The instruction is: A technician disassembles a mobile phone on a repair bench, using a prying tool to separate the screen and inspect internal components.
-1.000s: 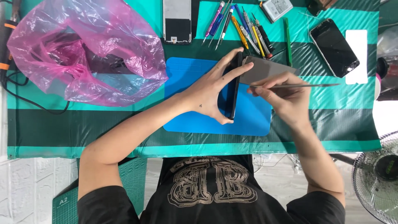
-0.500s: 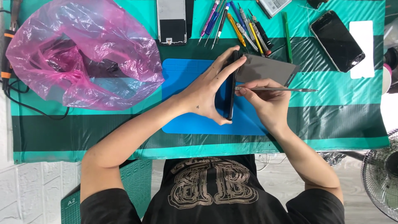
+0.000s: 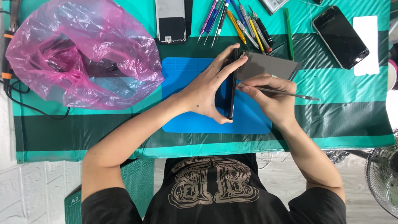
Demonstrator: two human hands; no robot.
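Observation:
My left hand (image 3: 209, 89) grips a dark phone (image 3: 232, 85) held on edge above the blue work mat (image 3: 186, 74). A grey flat panel (image 3: 269, 65) stands off the phone's right side, hinged open from it. My right hand (image 3: 271, 97) pinches a thin metal tool (image 3: 286, 93), and the tool's tip rests against the phone's edge near my left fingertips. The tool's long end points right, over the table.
A crumpled pink plastic bag (image 3: 83, 54) lies at the left. At the back are a phone screen part (image 3: 171, 18), several screwdrivers and picks (image 3: 244, 20), and another black phone (image 3: 340, 36) beside a white sheet (image 3: 367, 43). A fan (image 3: 383, 182) stands lower right.
The tool in my right hand has shifted slightly along the phone's edge. My left hand keeps the phone on edge in nearly the same spot.

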